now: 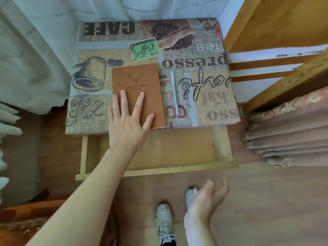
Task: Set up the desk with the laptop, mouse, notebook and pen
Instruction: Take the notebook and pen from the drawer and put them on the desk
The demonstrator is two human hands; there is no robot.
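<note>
A brown notebook (140, 82) with a deer emblem lies on the desk (204, 41), which is covered by a coffee-print cloth. My left hand (127, 119) rests flat on the notebook's near end, fingers straight and spread. A clear white pen (174, 91) lies on the cloth just right of the notebook, pointing away from me. My right hand (207, 197) hangs below the desk over the floor, fingers loosely curled, holding nothing. No laptop or mouse is in view.
A pulled-out wooden drawer (223, 148) juts from under the desk's near edge. A wooden shelf unit (266, 32) stands at the right with folded fabric (287, 139) beside it. White curtains (32, 59) hang at the left. My shoes (164, 222) are on the floor.
</note>
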